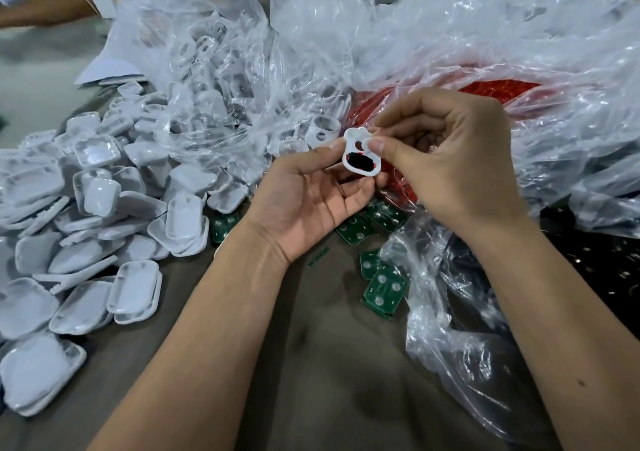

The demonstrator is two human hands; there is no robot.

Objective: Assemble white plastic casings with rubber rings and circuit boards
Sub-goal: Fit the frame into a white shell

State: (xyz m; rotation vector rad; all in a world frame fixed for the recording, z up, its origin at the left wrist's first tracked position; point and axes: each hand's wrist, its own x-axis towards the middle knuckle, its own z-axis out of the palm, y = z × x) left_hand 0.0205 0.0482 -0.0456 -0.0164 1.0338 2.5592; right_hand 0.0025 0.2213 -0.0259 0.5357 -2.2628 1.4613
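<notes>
A small white plastic casing [360, 151] with a round hole and a dark oval opening edged in red is held up between both hands at mid-frame. My left hand [304, 201], palm up, pinches its left edge with thumb and fingers. My right hand [446, 160] pinches its right edge with thumb and curled fingers. Green circuit boards [384, 289] lie on the table below my hands. Red rubber rings [498, 89] fill a clear bag behind my right hand.
A large heap of white casings [97, 229] covers the table's left side. A clear bag of white casing parts [214, 80] stands behind it. Crumpled plastic bags [450, 305] spread across the right. Another person's arm [38, 4] rests at the far left.
</notes>
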